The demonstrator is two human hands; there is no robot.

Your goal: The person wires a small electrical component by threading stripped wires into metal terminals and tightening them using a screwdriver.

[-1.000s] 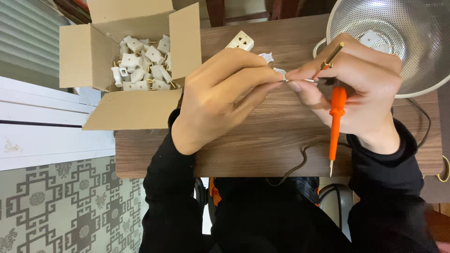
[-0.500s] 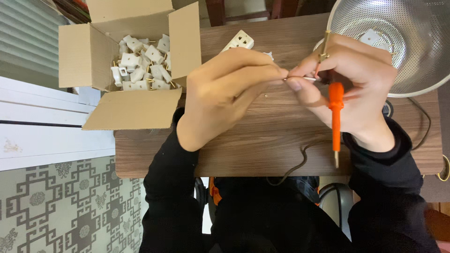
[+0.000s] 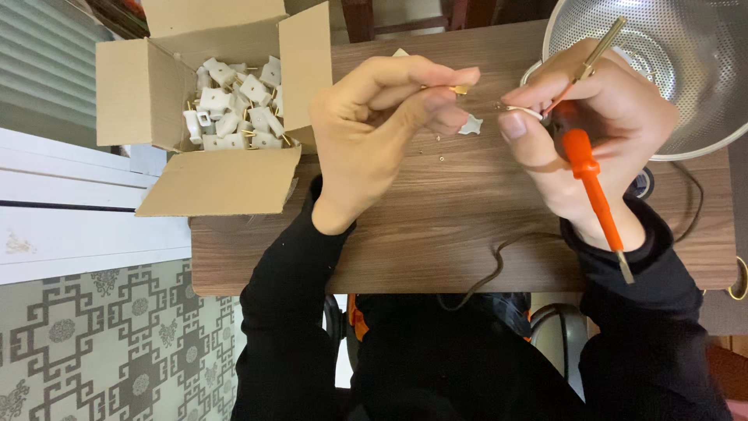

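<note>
Left hand (image 3: pixel 382 132) grip pinched on a small brass part (image 3: pixel 458 90), right hand (image 3: pixel 592 132) clamped around an orange-handled screwdriver (image 3: pixel 590 175) and a thin wire end (image 3: pixel 518 111). The two pieces sit just apart above the counter (image 3: pixel 467 234) middle; the screwdriver's long axis slants toward the near right corner.

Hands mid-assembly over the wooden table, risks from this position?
1. The left hand pinches a small brass piece at its fingertips only; a slip could drop it among the tiny loose bits on the brown wooden table.
2. The right hand holds both a thin white wire and an orange-handled screwdriver; the crowded grip may loosen either.
3. The small white plastic part beneath the hands could get knocked.
</note>
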